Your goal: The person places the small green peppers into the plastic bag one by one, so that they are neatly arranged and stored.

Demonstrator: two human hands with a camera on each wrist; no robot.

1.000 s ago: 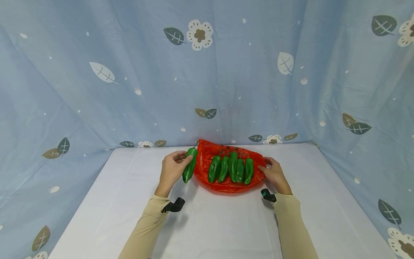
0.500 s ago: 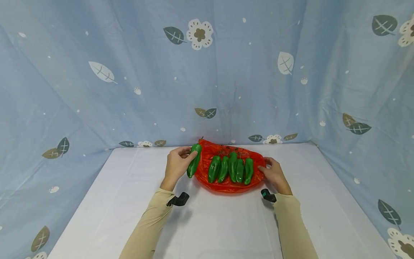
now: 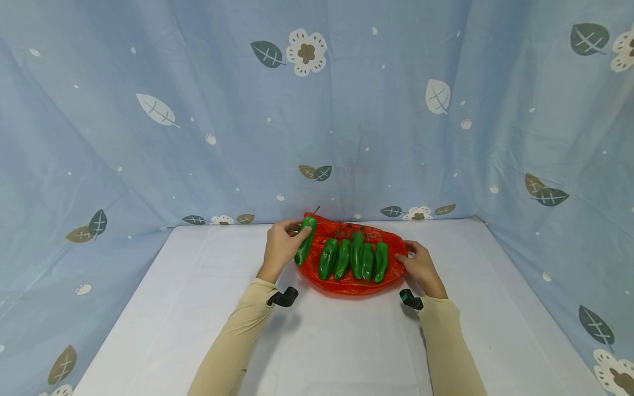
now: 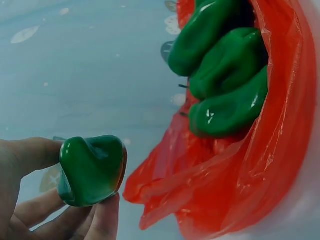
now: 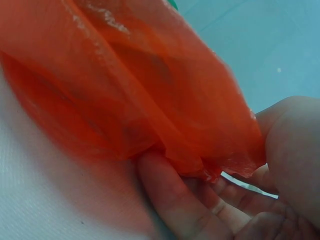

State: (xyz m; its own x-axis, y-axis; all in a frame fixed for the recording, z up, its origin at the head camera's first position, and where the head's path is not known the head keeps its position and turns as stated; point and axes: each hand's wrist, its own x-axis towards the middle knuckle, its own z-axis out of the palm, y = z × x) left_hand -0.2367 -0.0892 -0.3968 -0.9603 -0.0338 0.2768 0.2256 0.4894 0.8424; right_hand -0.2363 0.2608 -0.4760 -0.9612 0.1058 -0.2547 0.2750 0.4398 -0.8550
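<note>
A long green pepper (image 3: 306,242) is pinched between the thumb and fingers of my left hand (image 3: 281,248), tilted, its stem pointing up and away. It overlaps the left edge of a red plastic bag (image 3: 346,287) in the head view. In the left wrist view the held pepper (image 4: 92,170) shows end-on, with the bag (image 4: 240,195) to its right. Several more green peppers (image 3: 356,256) lie side by side in the bag, stems toward the back. My right hand (image 3: 421,265) grips the bag's right edge, and its fingers curl round the crumpled plastic (image 5: 200,155) in the right wrist view.
The bag lies on a white-covered table (image 3: 346,346), close to its back edge. A blue curtain (image 3: 218,176) with leaf and flower prints hangs behind and at both sides. Black wrist cameras (image 3: 283,297) sit at the sleeves' cuffs.
My left hand has moved right and slightly back with the pepper, from beside the bag to over its left edge. The right hand and the peppers in the bag have stayed put.
</note>
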